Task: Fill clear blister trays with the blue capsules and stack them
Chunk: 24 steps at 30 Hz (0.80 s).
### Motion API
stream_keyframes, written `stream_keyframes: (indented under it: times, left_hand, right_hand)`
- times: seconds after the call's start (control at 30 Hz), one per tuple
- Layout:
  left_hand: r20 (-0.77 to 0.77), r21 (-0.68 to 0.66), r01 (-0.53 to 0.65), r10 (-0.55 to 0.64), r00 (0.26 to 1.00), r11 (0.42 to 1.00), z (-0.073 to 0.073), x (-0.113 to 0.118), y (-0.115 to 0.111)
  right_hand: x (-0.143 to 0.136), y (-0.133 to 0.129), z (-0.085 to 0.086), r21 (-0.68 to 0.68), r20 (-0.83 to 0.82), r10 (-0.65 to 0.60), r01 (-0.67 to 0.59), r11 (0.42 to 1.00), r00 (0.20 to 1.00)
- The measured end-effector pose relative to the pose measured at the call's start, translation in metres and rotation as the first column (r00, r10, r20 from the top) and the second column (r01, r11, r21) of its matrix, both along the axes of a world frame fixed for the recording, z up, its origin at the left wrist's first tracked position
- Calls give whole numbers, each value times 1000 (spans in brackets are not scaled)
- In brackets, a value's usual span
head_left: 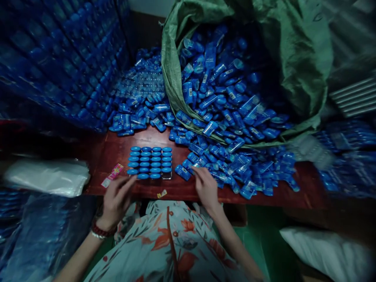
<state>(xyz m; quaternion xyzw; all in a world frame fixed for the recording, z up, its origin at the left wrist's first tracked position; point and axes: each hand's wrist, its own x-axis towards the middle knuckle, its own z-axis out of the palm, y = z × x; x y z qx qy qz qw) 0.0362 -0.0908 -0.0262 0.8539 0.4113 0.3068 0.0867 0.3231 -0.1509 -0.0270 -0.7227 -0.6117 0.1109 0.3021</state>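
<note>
Standing close together in four neat lines, small blue bottles [155,159] sit on the red-brown counter [158,135], in front of the person. At the near right corner of this group is a little dark spot with a pale edge.

The left hand [117,197] is at the near left corner of the neat group. Its fingers are bent and a bit apart, with the tips right by the end bottle. I cannot tell if they are holding it. A red bracelet [103,230] is on that wrist.

The right hand [207,188] is at the near left edge of a messy heap of blue bottles [217,168]. Its thumb and pointing finger are close together, a narrow pinch. I cannot tell if a bottle is between them. One loose bottle [182,172] lies just beside the fingertips, between the heap and the neat group.

Behind the heap, a big green sack [173,78] lies open, with lots more bottles [229,94] inside. A pink and yellow strip [112,175] lies near the left hand, and a yellow scrap [161,194] is at the counter's near edge. Far to the left are some clear plastic bags [47,177].
</note>
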Motion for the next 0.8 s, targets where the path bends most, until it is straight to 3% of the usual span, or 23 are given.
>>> stream_keyframes:
  times: [0.07, 0.13, 0.23, 0.33, 0.47, 0.6, 0.8]
  left_hand:
    - [27, -114, 223, -221, 975, 968, 5, 29, -11]
    - [-33, -208, 424, -440, 898, 881, 9, 66, -16]
    - [-226, -289, 494, -560, 797, 820, 14, 118, -10]
    - [-328, -338, 424, -528, 784, 840, 20, 152, 2]
    - [-368, -385, 233, -380, 849, 893, 21, 178, 17]
    - [-418, -418, 6, -199, 886, 908, 11, 203, 27]
    - [-432, -435, -90, -120, 894, 896, -6, 217, 37]
  right_hand:
    - [25, 0, 1, -14, -9, -54, 54, 998, 998]
    - [43, 7, 7, -66, 84, -23, 28, 997, 996]
    - [56, 18, 18, -166, 278, 44, 3, 986, 959]
    - [63, 22, 24, -286, 411, 100, 23, 958, 906]
    - [65, 19, 18, -323, 475, 159, 3, 946, 866]
    - [60, 26, 10, -326, 530, 216, -38, 944, 820]
    - [65, 44, 8, -351, 485, 270, -97, 931, 832]
